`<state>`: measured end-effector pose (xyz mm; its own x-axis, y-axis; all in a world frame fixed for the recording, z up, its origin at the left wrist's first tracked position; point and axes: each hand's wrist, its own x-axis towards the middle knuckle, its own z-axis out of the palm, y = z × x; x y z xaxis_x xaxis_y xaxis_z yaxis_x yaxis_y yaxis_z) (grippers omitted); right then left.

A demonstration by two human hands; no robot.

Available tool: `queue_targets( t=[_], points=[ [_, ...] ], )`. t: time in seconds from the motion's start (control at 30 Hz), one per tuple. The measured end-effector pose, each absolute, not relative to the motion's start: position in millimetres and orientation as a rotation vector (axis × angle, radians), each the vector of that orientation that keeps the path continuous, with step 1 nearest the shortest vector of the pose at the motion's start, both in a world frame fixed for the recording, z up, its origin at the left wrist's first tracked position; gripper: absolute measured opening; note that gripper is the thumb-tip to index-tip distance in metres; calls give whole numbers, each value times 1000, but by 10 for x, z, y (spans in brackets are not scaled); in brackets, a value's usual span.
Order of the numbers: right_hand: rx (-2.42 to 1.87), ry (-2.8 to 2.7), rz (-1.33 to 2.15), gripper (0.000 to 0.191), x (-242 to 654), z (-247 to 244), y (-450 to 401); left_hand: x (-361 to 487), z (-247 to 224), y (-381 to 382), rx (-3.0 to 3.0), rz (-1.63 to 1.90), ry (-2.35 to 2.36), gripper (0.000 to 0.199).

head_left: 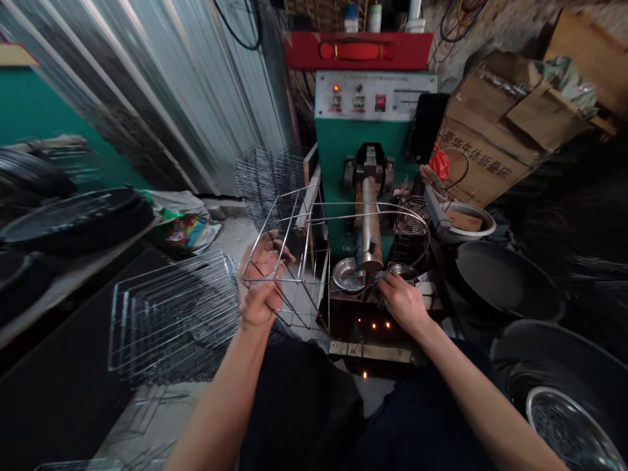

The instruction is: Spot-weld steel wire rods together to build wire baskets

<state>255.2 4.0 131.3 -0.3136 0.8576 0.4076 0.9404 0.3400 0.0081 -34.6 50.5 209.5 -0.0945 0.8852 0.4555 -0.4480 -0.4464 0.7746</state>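
My left hand (262, 278) is closed round the near left side of a wire frame (304, 281), whose long curved wires reach right, across the front of the metal cylinder (370, 222) of a green machine (338, 157). Just below the cylinder's lower end, my right hand (400, 297) has its fingers pinched together; what they hold is too small to make out. Orange sparks (374, 326) show below the cylinder. A small metal dish (348, 275) sits left of the cylinder's end.
Stacked wire racks (171, 314) stand at the left, with more wire grids (269, 180) behind. At the right are a large dark pan (507, 278), a metal bowl (471, 222), a cardboard box (490, 137) and a shiny round dish (574, 428). A wire coil (412, 216) lies beside the machine.
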Motion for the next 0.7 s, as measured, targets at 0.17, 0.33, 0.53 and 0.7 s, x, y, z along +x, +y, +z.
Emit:
queue_targets(
  t=[0.17, 0.33, 0.53, 0.7],
  points=[
    [-1408, -2215, -256, 23, 2649, 1072, -570, -359, 2143, 364, 1186, 1684, 557, 64],
    [-1854, -2436, 256, 29, 2943, 450, -1025, -423, 2229, -5, 1167, 1649, 611, 67],
    [-2220, -2440, 738, 50, 3369, -399, -926, -1508, 2604, -581, 1043, 2108, 723, 60],
    [-2013, -2381, 1052, 39, 3558, -1035, -800, -3079, 2483, -1383, 688, 2518, 1145, 76]
  ],
)
